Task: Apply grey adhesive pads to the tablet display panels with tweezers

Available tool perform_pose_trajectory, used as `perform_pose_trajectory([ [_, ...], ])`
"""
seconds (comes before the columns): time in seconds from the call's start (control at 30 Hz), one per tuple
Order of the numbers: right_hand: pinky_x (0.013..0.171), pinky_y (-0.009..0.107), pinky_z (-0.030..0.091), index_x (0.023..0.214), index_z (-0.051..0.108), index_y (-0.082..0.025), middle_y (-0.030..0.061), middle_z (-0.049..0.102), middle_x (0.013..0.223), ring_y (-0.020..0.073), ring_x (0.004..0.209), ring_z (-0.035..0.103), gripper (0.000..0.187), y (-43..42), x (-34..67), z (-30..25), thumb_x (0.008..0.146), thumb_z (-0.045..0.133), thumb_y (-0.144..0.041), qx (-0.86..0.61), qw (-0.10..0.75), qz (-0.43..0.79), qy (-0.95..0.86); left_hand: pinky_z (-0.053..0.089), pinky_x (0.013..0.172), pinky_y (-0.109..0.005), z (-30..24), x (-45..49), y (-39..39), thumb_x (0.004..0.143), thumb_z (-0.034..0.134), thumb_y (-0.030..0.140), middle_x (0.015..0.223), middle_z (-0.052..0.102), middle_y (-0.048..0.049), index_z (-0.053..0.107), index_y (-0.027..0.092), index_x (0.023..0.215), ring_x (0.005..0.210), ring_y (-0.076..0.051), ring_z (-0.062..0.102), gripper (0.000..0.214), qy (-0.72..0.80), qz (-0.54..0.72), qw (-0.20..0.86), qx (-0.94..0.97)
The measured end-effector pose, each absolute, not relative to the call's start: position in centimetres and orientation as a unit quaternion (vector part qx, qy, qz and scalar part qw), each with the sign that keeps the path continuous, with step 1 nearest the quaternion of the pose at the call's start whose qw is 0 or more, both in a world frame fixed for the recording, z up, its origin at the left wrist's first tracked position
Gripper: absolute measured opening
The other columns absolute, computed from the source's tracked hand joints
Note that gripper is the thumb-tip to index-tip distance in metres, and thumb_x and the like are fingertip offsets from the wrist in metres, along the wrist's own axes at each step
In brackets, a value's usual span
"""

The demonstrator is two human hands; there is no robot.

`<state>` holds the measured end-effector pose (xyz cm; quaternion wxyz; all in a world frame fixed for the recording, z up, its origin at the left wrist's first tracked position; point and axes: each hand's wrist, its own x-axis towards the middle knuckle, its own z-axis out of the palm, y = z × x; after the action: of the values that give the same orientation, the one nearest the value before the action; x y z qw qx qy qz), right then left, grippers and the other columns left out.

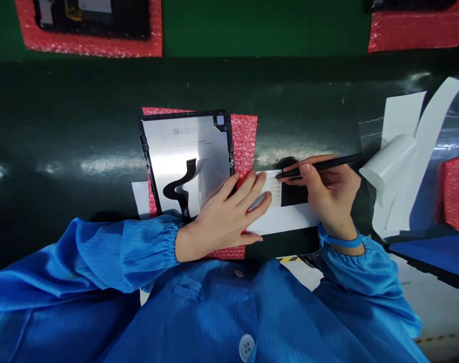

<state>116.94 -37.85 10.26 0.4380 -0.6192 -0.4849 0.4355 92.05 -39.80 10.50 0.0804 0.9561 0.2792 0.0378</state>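
A display panel (187, 146) with a silvery back and a black flex cable (180, 186) lies on a red bubble-wrap pad (244, 141) in front of me. My left hand (225, 217) rests flat, fingers stretched out, on the pad's right part and on a white sheet (285, 217) beside it. My right hand (327, 196) is closed on black tweezers (320, 165), whose tip touches a small yellowish and black label strip (289, 191) on that sheet.
The dark green belt (81, 131) runs left to right. More red pads carrying panels sit at the far left (89, 30) and far right (418, 25). White backing papers (403, 151) and another red pad (458, 191) lie to my right.
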Motion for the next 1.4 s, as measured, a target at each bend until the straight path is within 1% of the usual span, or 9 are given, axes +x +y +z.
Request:
perform_pose_trajectory([
  [0.33, 0.065, 0.027, 0.073, 0.097, 0.081, -0.021, 0.0058, 0.087, 0.088, 0.0201, 0.070, 0.086, 0.028, -37.3, 117.1, 10.1, 0.096, 0.089, -0.047, -0.633, 0.438, 0.442, -0.460, 0.037, 0.129, -0.058, 10.7, 92.2, -39.7, 0.101, 0.063, 0.084, 0.178, 0.041, -0.0315, 0.052, 0.008, 0.166, 0.162, -0.046, 0.047, 0.101, 0.283, 0.036, 0.087, 0.954],
  [0.67, 0.049, 0.032, 0.070, 0.088, 0.082, -0.020, 0.0059, 0.081, 0.073, 0.0264, 0.055, 0.081, 0.028, -35.8, 114.5, 12.9, 0.087, 0.096, -0.043, -0.620, 0.535, 0.384, -0.426, 0.035, 0.133, -0.058, 12.9, 91.1, -39.5, 0.104, 0.059, 0.082, 0.173, 0.051, -0.0279, 0.060, 0.004, 0.161, 0.161, -0.046, 0.049, 0.097, 0.250, 0.088, 0.134, 0.955],
  [0.73, 0.048, 0.033, 0.070, 0.088, 0.082, -0.019, 0.0056, 0.081, 0.074, 0.0268, 0.055, 0.081, 0.028, -35.2, 112.5, 13.7, 0.089, 0.095, -0.044, -0.617, 0.539, 0.386, -0.424, 0.047, 0.122, -0.051, 14.5, 89.8, -39.8, 0.111, 0.058, 0.070, 0.156, 0.068, -0.0246, 0.069, 0.005, 0.149, 0.144, -0.039, 0.065, 0.076, 0.216, 0.122, 0.139, 0.959],
  [0.8, 0.049, 0.032, 0.071, 0.086, 0.081, -0.019, 0.0033, 0.080, 0.071, 0.0261, 0.056, 0.082, 0.026, -34.7, 110.4, 14.0, 0.092, 0.092, -0.043, -0.614, 0.534, 0.398, -0.424, 0.058, 0.094, -0.042, 15.9, 88.1, -40.1, 0.115, 0.056, 0.056, 0.122, 0.080, -0.0190, 0.076, 0.006, 0.134, 0.110, -0.030, 0.076, 0.057, 0.203, 0.127, 0.150, 0.959],
  [0.87, 0.050, 0.032, 0.072, 0.087, 0.080, -0.020, 0.0019, 0.080, 0.071, 0.0257, 0.057, 0.083, 0.025, -34.2, 108.2, 14.2, 0.095, 0.090, -0.042, -0.600, 0.524, 0.426, -0.429, 0.056, 0.077, -0.038, 16.8, 86.5, -40.1, 0.116, 0.056, 0.046, 0.094, 0.077, -0.0122, 0.076, 0.005, 0.131, 0.082, -0.025, 0.074, 0.048, 0.221, 0.096, 0.151, 0.959],
  [0.9, 0.049, 0.033, 0.072, 0.088, 0.080, -0.020, 0.0017, 0.081, 0.073, 0.0258, 0.057, 0.083, 0.024, -34.0, 107.1, 14.3, 0.096, 0.089, -0.041, -0.589, 0.520, 0.444, -0.431, 0.056, 0.077, -0.039, 17.0, 85.7, -40.1, 0.115, 0.057, 0.043, 0.087, 0.075, -0.0102, 0.075, 0.004, 0.135, 0.076, -0.024, 0.072, 0.047, 0.237, 0.073, 0.144, 0.958],
  [1.1, 0.063, 0.037, 0.078, 0.098, 0.084, -0.028, -0.0016, 0.086, 0.085, 0.0232, 0.068, 0.087, 0.012, -33.7, 100.6, 15.7, 0.103, 0.082, -0.038, -0.534, 0.506, 0.506, -0.451, 0.059, 0.107, -0.051, 15.8, 82.8, -39.3, 0.103, 0.062, 0.020, 0.070, 0.074, -0.0062, 0.066, -0.003, 0.153, 0.061, -0.022, 0.070, 0.055, 0.309, 0.011, 0.105, 0.945],
  [1.27, 0.054, 0.025, 0.072, 0.092, 0.081, -0.024, 0.0000, 0.088, 0.086, 0.0206, 0.069, 0.087, 0.014, -32.2, 97.0, 13.9, 0.103, 0.081, -0.033, -0.560, 0.429, 0.543, -0.456, 0.055, 0.117, -0.056, 14.4, 82.1, -38.5, 0.103, 0.064, 0.023, 0.072, 0.078, -0.0081, 0.069, -0.005, 0.147, 0.062, -0.023, 0.074, 0.052, 0.334, 0.023, 0.104, 0.937],
  [1.4, 0.060, 0.025, 0.074, 0.092, 0.082, -0.024, 0.0025, 0.089, 0.094, 0.0200, 0.074, 0.088, 0.018, -31.6, 96.6, 12.1, 0.105, 0.079, -0.036, -0.608, 0.388, 0.506, -0.472, 0.051, 0.122, -0.059, 13.8, 81.5, -37.8, 0.102, 0.063, 0.019, 0.069, 0.077, -0.0039, 0.070, 0.000, 0.147, 0.057, -0.022, 0.072, 0.049, 0.326, 0.030, 0.113, 0.938],
])
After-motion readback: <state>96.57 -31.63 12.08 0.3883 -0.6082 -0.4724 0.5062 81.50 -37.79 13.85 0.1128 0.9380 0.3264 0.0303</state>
